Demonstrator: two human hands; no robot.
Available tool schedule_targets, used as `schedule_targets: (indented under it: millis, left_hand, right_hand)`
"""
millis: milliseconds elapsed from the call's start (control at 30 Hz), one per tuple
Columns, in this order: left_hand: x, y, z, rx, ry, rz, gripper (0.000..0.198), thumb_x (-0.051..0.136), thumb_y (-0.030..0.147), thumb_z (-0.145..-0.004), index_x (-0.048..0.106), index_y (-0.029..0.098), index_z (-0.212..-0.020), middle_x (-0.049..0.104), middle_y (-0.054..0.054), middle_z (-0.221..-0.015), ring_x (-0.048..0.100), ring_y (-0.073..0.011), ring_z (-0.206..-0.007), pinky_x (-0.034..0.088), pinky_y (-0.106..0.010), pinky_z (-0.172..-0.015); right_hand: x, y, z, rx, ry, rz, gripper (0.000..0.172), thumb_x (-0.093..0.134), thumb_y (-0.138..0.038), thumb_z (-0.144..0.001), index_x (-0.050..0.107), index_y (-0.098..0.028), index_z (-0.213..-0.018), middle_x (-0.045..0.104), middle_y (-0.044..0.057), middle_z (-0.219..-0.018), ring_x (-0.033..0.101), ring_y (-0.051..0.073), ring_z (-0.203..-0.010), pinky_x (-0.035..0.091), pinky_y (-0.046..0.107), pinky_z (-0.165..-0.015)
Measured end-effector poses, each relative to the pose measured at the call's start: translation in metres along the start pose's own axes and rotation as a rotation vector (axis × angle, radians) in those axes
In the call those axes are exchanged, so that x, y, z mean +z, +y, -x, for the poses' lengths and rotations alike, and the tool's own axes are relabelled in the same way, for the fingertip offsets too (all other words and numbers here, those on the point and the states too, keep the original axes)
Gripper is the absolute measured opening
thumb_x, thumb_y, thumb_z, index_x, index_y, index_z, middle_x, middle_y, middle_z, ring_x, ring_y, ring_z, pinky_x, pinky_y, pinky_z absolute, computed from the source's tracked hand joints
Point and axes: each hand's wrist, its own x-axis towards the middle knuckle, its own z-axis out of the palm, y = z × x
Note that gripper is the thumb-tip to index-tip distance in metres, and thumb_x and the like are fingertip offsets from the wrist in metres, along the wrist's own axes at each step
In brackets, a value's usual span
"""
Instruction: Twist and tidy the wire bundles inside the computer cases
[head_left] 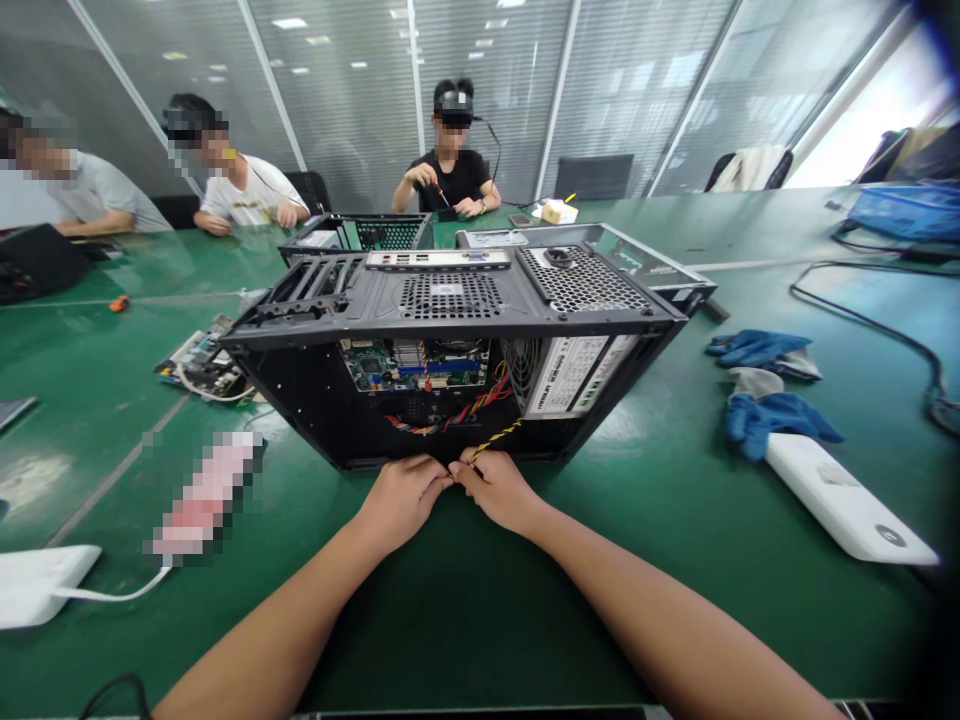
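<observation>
A black computer case lies before me with its side off, its rear panel facing up. Inside show a motherboard, a power supply with a white label, and a bundle of coloured wires. From the power supply a yellow-and-black cable runs down to my hands at the case's lower front edge. My right hand pinches this cable near its end. My left hand is closed at the same spot, its fingertips meeting the right ones; the cable's end is hidden between them.
Behind stand another open case and a metal chassis. Left lie a circuit board assembly, a blurred-out pink device and a white power bank. Right are blue gloves and a white device. Several people sit across the table.
</observation>
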Motion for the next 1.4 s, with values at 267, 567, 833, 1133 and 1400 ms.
schedule_targets:
  millis: [267, 567, 833, 1133, 1400]
  left_hand:
    - [-0.002, 0.002, 0.0, 0.022, 0.022, 0.008, 0.017, 0.053, 0.024, -0.092, 0.068, 0.019, -0.085, 0.068, -0.001, -0.08, 0.064, -0.0126, -0.071, 0.048, -0.023, -0.066]
    - [-0.001, 0.0, -0.001, 0.058, 0.029, -0.056, 0.019, 0.052, 0.025, -0.093, 0.066, 0.019, -0.082, 0.067, -0.002, -0.077, 0.06, -0.0152, -0.073, 0.048, -0.028, -0.07]
    - [-0.001, 0.002, -0.002, 0.059, 0.001, -0.055, 0.023, 0.047, 0.022, -0.095, 0.064, 0.016, -0.081, 0.064, -0.003, -0.075, 0.06, -0.014, -0.069, 0.048, -0.026, -0.065]
    - [0.003, -0.004, 0.001, 0.117, 0.048, -0.136, 0.021, 0.048, 0.026, -0.096, 0.065, 0.017, -0.086, 0.067, -0.003, -0.08, 0.062, -0.014, -0.072, 0.05, -0.027, -0.069]
    - [0.002, -0.002, 0.0, 0.126, 0.016, -0.142, 0.024, 0.043, 0.021, -0.097, 0.061, 0.016, -0.082, 0.063, -0.004, -0.077, 0.06, -0.0146, -0.07, 0.049, -0.027, -0.066]
  right_hand:
    - [0.002, 0.002, 0.0, -0.025, 0.025, 0.04, 0.031, 0.048, -0.025, -0.09, 0.05, -0.018, -0.06, 0.048, -0.004, -0.053, 0.045, 0.01, -0.05, 0.032, 0.023, -0.054]
    - [-0.001, -0.001, 0.0, -0.003, 0.016, 0.029, 0.029, 0.049, -0.024, -0.089, 0.051, -0.018, -0.061, 0.05, -0.004, -0.052, 0.046, 0.01, -0.05, 0.032, 0.023, -0.053]
    - [0.001, 0.002, -0.001, 0.0, -0.004, -0.004, 0.029, 0.048, -0.027, -0.09, 0.052, -0.018, -0.063, 0.05, -0.004, -0.053, 0.047, 0.01, -0.05, 0.033, 0.023, -0.053]
    - [0.001, 0.0, 0.0, 0.013, 0.01, -0.018, 0.031, 0.048, -0.029, -0.09, 0.049, -0.018, -0.061, 0.051, -0.004, -0.053, 0.047, 0.009, -0.049, 0.033, 0.022, -0.052]
    - [0.004, 0.008, -0.002, 0.012, -0.027, -0.059, 0.027, 0.046, -0.029, -0.091, 0.052, -0.018, -0.067, 0.053, -0.003, -0.055, 0.05, 0.009, -0.05, 0.036, 0.022, -0.053]
